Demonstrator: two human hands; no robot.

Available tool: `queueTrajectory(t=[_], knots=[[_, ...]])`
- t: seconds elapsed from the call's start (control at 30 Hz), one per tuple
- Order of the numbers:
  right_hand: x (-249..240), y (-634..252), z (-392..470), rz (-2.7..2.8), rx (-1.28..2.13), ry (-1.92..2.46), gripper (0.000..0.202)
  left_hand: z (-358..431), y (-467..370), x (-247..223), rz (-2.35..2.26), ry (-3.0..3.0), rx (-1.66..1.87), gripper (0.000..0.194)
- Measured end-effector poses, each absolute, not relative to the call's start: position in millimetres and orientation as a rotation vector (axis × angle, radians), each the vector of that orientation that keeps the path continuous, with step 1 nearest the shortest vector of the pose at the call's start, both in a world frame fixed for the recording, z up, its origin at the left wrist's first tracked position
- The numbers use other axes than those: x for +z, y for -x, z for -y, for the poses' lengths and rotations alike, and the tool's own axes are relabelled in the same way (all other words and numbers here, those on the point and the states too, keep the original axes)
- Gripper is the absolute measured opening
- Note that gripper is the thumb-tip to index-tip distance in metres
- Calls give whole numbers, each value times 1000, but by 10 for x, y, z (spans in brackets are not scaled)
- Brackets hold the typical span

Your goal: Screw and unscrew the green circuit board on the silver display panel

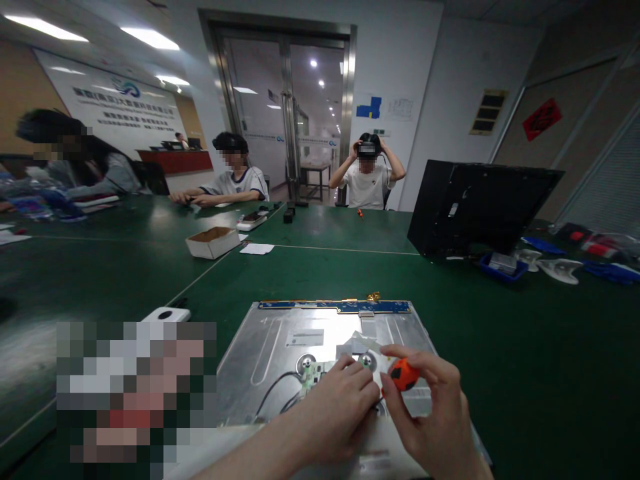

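A flat metal display panel (270, 327) lies before me, with a blue circuit strip (335, 307) along its far edge. My right hand (435, 400) pinches the orange and black handle of a screwdriver (404, 375) between thumb and fingers, over the panel's right half. My left hand (345, 393) bends over the panel's middle, its fingers curled close to the screwdriver; whatever they grip is hidden. Beside the left fingers, a small green circuit board (313, 375) with dark cables (273, 390) shows partly. A pale, crumpled sheet (361, 343) sticks up behind the hands.
An open cardboard box (214, 243) and a white paper (257, 249) lie farther off on the green table (320, 273). A large black case (480, 207) stands at right, near a blue tray (503, 265). Several people sit around the table; part of the left foreground is pixelated.
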State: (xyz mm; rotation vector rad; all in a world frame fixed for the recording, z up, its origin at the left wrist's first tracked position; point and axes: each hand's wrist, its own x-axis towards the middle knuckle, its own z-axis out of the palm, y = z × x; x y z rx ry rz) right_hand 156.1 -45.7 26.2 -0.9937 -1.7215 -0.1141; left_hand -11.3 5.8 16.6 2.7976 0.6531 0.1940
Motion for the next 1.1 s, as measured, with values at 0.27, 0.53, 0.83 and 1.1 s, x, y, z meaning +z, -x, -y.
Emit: queueTrajectory(t=[0.27,0.53,0.83,1.1], knots=[[387,-1554,451,1770,-181,996,32,-41,104,175,-670,-2829,222,23],[386,-1562,452,1778,-184,1013,36,-45,112,169,-658,-2829,201,20],[284,-1567,461,1676,-250,1019,35,-53,110,155,-652,-2825,207,19],[361,-1578,453,1767,-170,964,37,-35,103,167,-665,-2840,228,21]])
